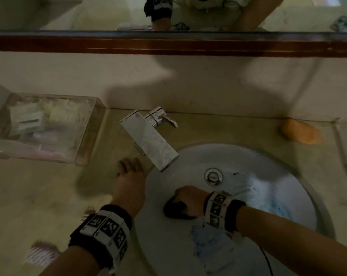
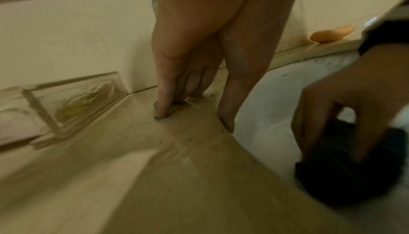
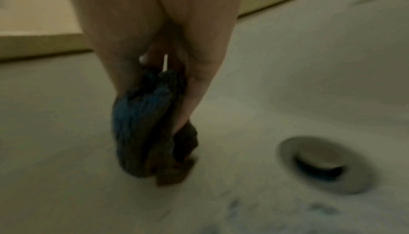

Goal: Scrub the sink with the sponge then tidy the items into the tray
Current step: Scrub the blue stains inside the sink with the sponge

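My right hand grips a dark blue sponge and presses it on the left inner wall of the white sink, left of the drain. In the right wrist view the sponge is squeezed between fingers and thumb, touching the basin near the drain. My left hand rests with straight fingers on the beige counter at the sink's left rim. A clear tray with small packets stands at the back left.
A chrome faucet reaches over the sink's back left edge. An orange soap bar lies on the counter at the back right. A pink comb-like item and another small item lie on the counter near my left wrist. Blue smears streak the basin.
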A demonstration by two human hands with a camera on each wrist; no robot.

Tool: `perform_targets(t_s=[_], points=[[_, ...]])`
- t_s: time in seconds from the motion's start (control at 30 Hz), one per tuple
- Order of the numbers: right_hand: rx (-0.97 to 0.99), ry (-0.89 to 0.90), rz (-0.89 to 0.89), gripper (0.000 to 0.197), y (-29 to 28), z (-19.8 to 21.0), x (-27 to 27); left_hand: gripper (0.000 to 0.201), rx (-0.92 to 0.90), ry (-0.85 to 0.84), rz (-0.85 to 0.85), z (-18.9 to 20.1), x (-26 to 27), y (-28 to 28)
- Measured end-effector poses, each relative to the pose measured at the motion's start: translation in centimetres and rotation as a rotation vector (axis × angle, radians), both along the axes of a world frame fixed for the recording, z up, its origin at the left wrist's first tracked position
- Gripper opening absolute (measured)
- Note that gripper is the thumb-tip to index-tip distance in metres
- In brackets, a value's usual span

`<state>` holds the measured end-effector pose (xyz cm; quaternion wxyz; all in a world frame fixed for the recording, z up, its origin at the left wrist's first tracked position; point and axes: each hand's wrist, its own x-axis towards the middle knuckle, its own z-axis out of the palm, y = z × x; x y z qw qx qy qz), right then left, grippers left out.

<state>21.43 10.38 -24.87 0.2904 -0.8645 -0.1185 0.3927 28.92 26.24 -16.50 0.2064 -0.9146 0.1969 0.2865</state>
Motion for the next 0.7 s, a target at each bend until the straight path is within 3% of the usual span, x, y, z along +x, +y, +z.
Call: perform_targets(t_s=[0.1,0.23,0.33,0.43,0.57,0.7], points=[[-0.035,-0.183,-0.23,0.031,-3.4,-0.5,1.6,0.083,-0.022,0.031,0.039,0.3,-0.1,0.2],[-0.106,-0.15,-0.395,0.042,-6.0,-2.7,3.5,0.082,-0.023,0.031,0.047,0.5,-0.1,0.1],[-0.218,-0.062,-0.313,0.051,-5.5,-4.1,2.3,0.083,-0.026,0.026,0.066,0.9,-0.2,-0.2],[-0.211,0.021,-0.224,0.063,-5.1,-3.8,0.5,0.084,-0.027,0.032,0.053,0.9,-0.3,-0.3],[-0.211,0.019,-0.131,0.05,-4.2,-2.6,-2.1,0.083,-0.036,0.025,0.056,1.4,-0.2,-0.3],[-0.201,0.045,-0.165,0.041,-3.7,-1.4,-3.4,0.081,-0.065,0.063,0.032,2.3,-0.2,-0.1]])
